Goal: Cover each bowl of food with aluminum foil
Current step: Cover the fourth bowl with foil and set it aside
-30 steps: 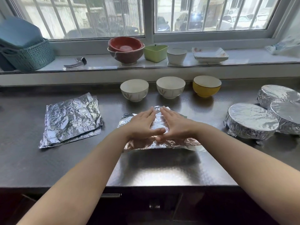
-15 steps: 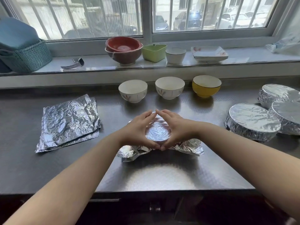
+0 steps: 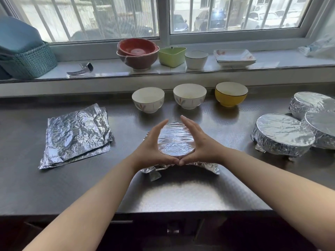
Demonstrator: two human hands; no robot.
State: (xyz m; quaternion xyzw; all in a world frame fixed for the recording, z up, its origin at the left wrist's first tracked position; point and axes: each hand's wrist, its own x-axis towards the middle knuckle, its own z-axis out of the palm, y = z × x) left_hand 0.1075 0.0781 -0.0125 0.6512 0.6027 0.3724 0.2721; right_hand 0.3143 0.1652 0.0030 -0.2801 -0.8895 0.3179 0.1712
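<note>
Foil-covered bowl (image 3: 176, 139) at centre of dark countertop (image 3: 181, 194), near the front edge. Foil drawn flat across the rim; loose crumpled skirt of foil spread on the counter along the near side. Left hand (image 3: 154, 147) pressed against the bowl's left flank, right hand (image 3: 203, 144) against its right flank. Fingers of both hands extended and held together, flat against the foil, not curled round it; thumb tips touching at the near rim, fingertips apart at the far side.

Stack of creased aluminum foil sheets (image 3: 76, 134) lying flat well to the left of the bowl. Three uncovered bowls in a row behind it: white bowl (image 3: 148, 100) at left, second white bowl (image 3: 189, 96) in the middle, yellow bowl (image 3: 231, 94) at right. Contents not discernible. Three foil-wrapped dishes at far right: nearest one (image 3: 282, 137), one behind (image 3: 311, 102), one partly cut off by the frame edge (image 3: 324, 127), the last touching the other two.

On window sill (image 3: 108, 69): teal woven basket (image 3: 30, 60), stacked red bowls (image 3: 137, 53), green container (image 3: 172, 56), white cup (image 3: 196, 59), square plates (image 3: 234, 57), small metal tool (image 3: 80, 69).
</note>
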